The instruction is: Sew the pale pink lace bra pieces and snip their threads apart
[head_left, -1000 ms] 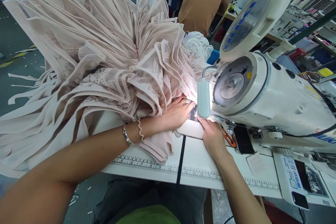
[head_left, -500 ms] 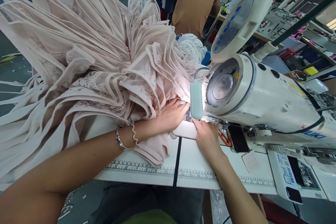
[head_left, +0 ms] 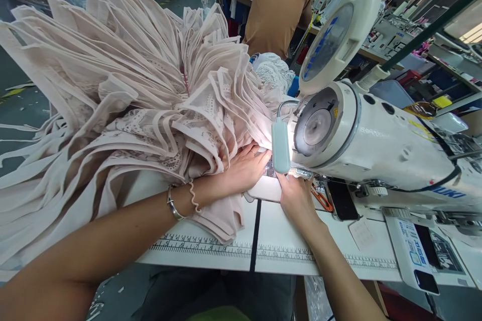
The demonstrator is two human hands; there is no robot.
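My left hand (head_left: 246, 166) lies flat beside the sewing machine's needle area, its fingers stretched and a little apart. Under and around it spreads a large pile of pale pink lace-trimmed fabric pieces (head_left: 158, 75). My right hand (head_left: 297, 195) is at the front of the white sewing machine (head_left: 380, 135), its fingers closed close to the presser foot. What those fingers hold is hidden by the machine head and by a pale green lamp (head_left: 280, 146). A silver bracelet (head_left: 173, 205) and a wavy band (head_left: 194, 195) circle my left wrist.
Orange-handled snips (head_left: 322, 198) and a dark phone (head_left: 342, 200) lie right of my right hand. A control panel (head_left: 425, 253) sits farther right. Ruler markings (head_left: 203, 248) run along the table's front edge. A person in a brown shirt (head_left: 278, 5) works ahead.
The view has shifted slightly, moving the machine a little left in the picture. Both hands stay almost in the same place at the machine.
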